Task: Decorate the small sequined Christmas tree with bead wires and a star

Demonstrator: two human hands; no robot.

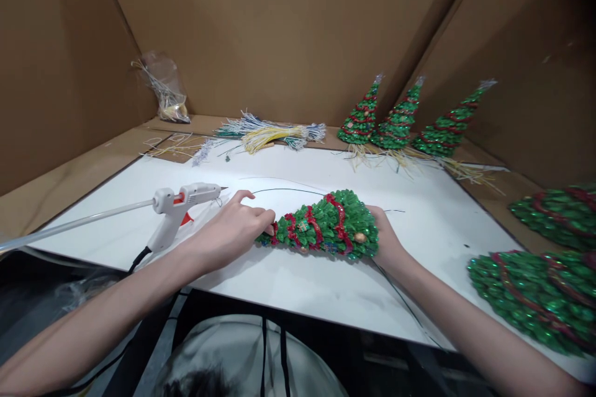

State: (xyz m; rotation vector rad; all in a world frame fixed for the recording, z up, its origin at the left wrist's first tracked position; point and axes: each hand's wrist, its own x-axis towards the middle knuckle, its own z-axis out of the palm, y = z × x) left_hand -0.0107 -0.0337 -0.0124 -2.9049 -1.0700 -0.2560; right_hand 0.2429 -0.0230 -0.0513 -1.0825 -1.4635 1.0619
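Observation:
A green tree decoration with red garland lies on its side just above the white board, its tip toward the left. My left hand pinches the narrow tip, with the index finger bent above it. My right hand is at the wide base, mostly behind it, and supports the tree from that end; its fingertips are hidden. A thin dark wire arcs behind the tree, and another strand runs down past my right wrist. To the left of my left hand rests a white glue gun with a long glue stick.
Three small trees stand at the back right. Two larger trees lie at the right edge. Bundled wires and a plastic bag are at the back. Cardboard walls enclose the board.

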